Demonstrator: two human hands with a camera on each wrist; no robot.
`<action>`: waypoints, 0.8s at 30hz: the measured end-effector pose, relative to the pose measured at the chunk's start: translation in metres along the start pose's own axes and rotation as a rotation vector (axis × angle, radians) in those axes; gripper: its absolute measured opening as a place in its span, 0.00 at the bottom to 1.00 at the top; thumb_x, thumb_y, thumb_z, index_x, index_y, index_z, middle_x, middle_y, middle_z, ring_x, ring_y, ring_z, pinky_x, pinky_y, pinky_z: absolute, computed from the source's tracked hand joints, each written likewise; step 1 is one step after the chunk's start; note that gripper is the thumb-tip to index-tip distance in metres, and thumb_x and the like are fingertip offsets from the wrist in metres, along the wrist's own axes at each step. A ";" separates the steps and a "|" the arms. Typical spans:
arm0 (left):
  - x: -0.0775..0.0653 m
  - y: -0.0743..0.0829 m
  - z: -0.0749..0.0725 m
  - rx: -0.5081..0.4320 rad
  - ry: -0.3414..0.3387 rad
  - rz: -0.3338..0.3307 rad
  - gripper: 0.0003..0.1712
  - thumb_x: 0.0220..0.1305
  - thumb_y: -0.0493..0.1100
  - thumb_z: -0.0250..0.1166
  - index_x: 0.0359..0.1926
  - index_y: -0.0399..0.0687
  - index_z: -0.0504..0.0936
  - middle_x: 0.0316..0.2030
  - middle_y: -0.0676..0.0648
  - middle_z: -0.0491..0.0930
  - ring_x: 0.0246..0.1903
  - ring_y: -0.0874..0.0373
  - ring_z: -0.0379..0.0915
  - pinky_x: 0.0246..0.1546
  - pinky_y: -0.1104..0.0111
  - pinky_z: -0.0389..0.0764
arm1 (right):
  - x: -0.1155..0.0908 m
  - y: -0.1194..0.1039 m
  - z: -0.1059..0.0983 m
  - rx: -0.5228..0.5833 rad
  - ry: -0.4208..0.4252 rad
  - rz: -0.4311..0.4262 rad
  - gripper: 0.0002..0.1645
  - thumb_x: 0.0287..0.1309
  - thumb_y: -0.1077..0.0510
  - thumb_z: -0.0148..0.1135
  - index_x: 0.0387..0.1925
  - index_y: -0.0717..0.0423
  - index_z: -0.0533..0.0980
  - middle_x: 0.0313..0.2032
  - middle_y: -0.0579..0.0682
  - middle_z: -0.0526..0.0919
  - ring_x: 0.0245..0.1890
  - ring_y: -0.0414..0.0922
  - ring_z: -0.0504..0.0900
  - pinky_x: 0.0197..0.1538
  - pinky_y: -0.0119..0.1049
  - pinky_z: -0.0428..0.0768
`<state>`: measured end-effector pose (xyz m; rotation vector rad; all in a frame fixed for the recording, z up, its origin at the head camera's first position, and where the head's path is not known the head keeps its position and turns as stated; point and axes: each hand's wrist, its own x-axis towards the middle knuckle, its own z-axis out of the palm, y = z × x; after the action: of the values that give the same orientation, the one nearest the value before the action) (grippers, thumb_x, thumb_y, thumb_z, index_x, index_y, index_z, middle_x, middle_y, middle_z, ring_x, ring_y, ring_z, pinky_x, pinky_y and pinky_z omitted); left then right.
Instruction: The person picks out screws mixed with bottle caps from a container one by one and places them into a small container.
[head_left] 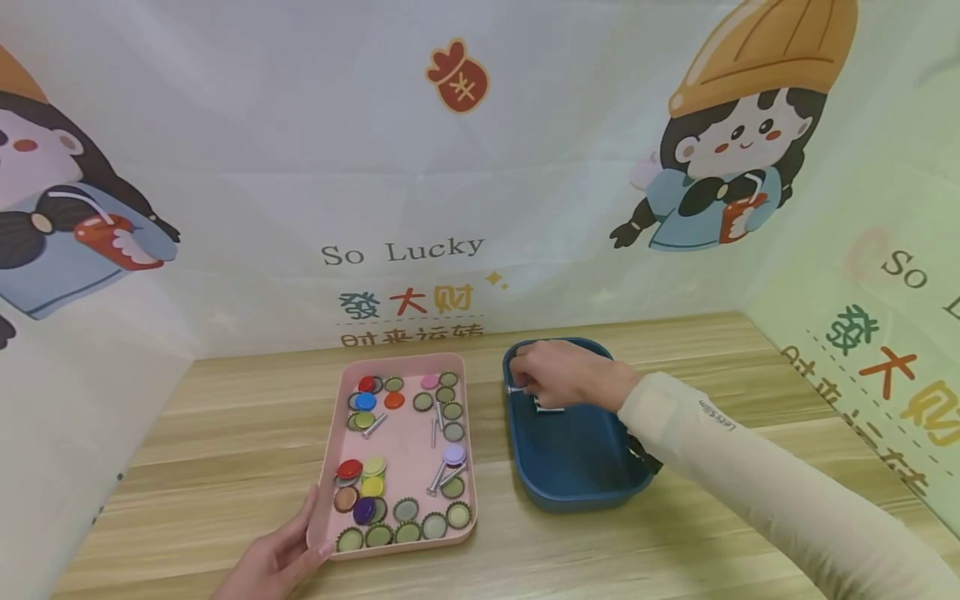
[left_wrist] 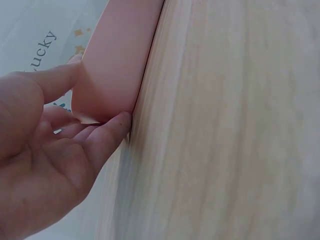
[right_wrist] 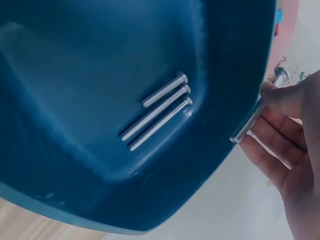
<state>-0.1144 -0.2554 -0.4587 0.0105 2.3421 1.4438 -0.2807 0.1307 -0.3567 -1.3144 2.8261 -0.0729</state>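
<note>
My left hand (head_left: 279, 557) grips the near left corner of a pink tray (head_left: 400, 440), with the thumb and fingertips on its wall (left_wrist: 117, 60) in the left wrist view. Bottle caps, some coloured and some plain metal, and several silver screws (head_left: 375, 426) lie in the tray. Over the far left end of a blue bin (head_left: 573, 467) is my right hand (head_left: 558, 372). It pinches a threaded screw (right_wrist: 250, 121) between thumb and fingers, by the bin's rim. Three silver screws (right_wrist: 159, 116) lie side by side on the bin's floor.
The tray stands left of the bin on a wood-grain table (head_left: 225, 442), with a narrow strip of tabletop between them. A printed cloth (head_left: 390, 167) hangs behind and along both sides. A dark strap-like piece (head_left: 643, 456) shows under the right forearm.
</note>
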 end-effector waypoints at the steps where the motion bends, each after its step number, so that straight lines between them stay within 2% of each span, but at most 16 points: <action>1: 0.000 0.000 0.000 0.002 -0.002 -0.002 0.51 0.70 0.50 0.63 0.78 0.37 0.42 0.74 0.27 0.51 0.69 0.36 0.65 0.59 0.65 0.81 | 0.000 0.002 0.000 -0.002 -0.020 0.009 0.05 0.63 0.65 0.62 0.34 0.52 0.80 0.32 0.47 0.80 0.28 0.40 0.74 0.35 0.35 0.78; 5: 0.000 0.001 0.000 0.002 -0.013 0.004 0.50 0.71 0.49 0.63 0.78 0.36 0.41 0.75 0.27 0.49 0.70 0.35 0.63 0.59 0.65 0.81 | 0.002 0.007 0.003 -0.009 -0.088 0.029 0.08 0.62 0.66 0.62 0.30 0.52 0.79 0.29 0.46 0.80 0.28 0.40 0.72 0.34 0.33 0.75; 9: 0.001 0.000 -0.001 0.026 -0.018 0.023 0.49 0.71 0.48 0.62 0.78 0.34 0.41 0.75 0.27 0.48 0.69 0.34 0.64 0.59 0.64 0.81 | 0.004 0.011 0.005 -0.018 -0.139 0.037 0.09 0.61 0.69 0.60 0.31 0.54 0.82 0.31 0.47 0.84 0.30 0.40 0.77 0.36 0.33 0.80; 11: 0.001 0.000 -0.001 0.029 -0.011 0.017 0.49 0.71 0.48 0.62 0.78 0.35 0.41 0.75 0.27 0.49 0.69 0.35 0.65 0.59 0.64 0.81 | 0.006 0.013 0.007 -0.011 -0.162 0.040 0.10 0.61 0.70 0.59 0.32 0.55 0.83 0.32 0.48 0.85 0.30 0.40 0.78 0.37 0.34 0.81; 14: 0.000 0.001 0.000 0.018 -0.006 -0.003 0.49 0.71 0.48 0.62 0.78 0.37 0.41 0.75 0.28 0.50 0.70 0.36 0.64 0.60 0.64 0.81 | 0.009 0.016 0.009 0.025 -0.200 0.049 0.13 0.60 0.71 0.58 0.29 0.54 0.84 0.28 0.46 0.84 0.26 0.38 0.75 0.34 0.30 0.79; 17: 0.000 0.002 0.000 0.008 -0.004 -0.010 0.50 0.71 0.50 0.63 0.78 0.37 0.41 0.75 0.29 0.50 0.70 0.36 0.63 0.60 0.65 0.80 | 0.011 0.017 0.011 0.078 -0.252 0.067 0.20 0.60 0.72 0.56 0.17 0.50 0.74 0.17 0.41 0.69 0.20 0.37 0.61 0.27 0.28 0.64; 20: -0.001 0.003 0.001 -0.008 -0.007 -0.012 0.50 0.70 0.50 0.63 0.78 0.37 0.41 0.75 0.29 0.51 0.70 0.35 0.63 0.60 0.65 0.80 | 0.012 0.017 0.013 0.113 -0.310 0.114 0.29 0.61 0.72 0.54 0.11 0.46 0.59 0.14 0.40 0.52 0.19 0.39 0.49 0.27 0.32 0.51; 22: -0.001 0.003 0.001 -0.017 -0.008 -0.013 0.50 0.71 0.49 0.63 0.78 0.37 0.41 0.75 0.29 0.51 0.71 0.36 0.62 0.60 0.66 0.80 | 0.012 0.017 0.015 0.122 -0.337 0.139 0.32 0.60 0.73 0.52 0.10 0.45 0.53 0.15 0.41 0.46 0.20 0.40 0.44 0.28 0.34 0.47; 24: -0.001 0.003 0.000 -0.020 -0.014 -0.009 0.50 0.71 0.49 0.63 0.78 0.36 0.41 0.75 0.28 0.51 0.71 0.35 0.62 0.60 0.66 0.80 | 0.012 0.016 0.016 0.123 -0.358 0.168 0.33 0.60 0.73 0.53 0.09 0.44 0.53 0.13 0.41 0.46 0.19 0.40 0.44 0.28 0.34 0.47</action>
<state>-0.1137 -0.2540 -0.4558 0.0043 2.3134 1.4575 -0.3000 0.1317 -0.3738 -0.9509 2.5676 -0.0072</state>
